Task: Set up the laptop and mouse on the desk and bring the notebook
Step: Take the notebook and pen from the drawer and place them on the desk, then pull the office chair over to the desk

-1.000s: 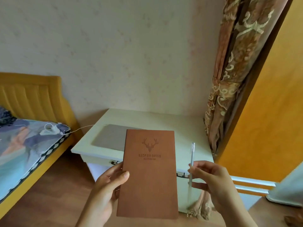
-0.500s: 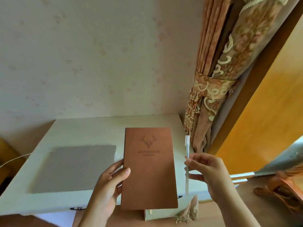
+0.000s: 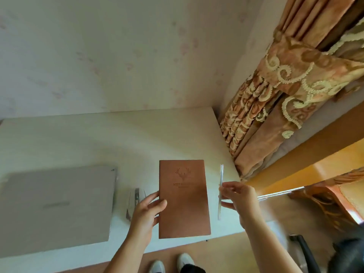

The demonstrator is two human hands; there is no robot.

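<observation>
My left hand point(image 3: 146, 212) grips the left edge of a brown notebook point(image 3: 184, 198) with a deer emblem, held flat just above the white desk point(image 3: 137, 138). My right hand point(image 3: 239, 198) pinches a clear pen point(image 3: 220, 191), held upright to the right of the notebook. A closed grey laptop point(image 3: 57, 207) lies on the desk's left part. Between laptop and notebook sits a pale mouse point(image 3: 136, 200), partly hidden by my left hand.
A patterned orange curtain point(image 3: 275, 107) hangs at the desk's right end, against a wooden frame point(image 3: 295, 160). An orange chair point(image 3: 334, 196) stands at the right. My feet point(image 3: 171, 263) are below the desk's front edge. A dark object point(image 3: 346, 255) sits at lower right.
The view has come closer and now looks down on the desk. Notebook and pen, still in my hands, are now over the desk's right part; the mouse has come into view.
</observation>
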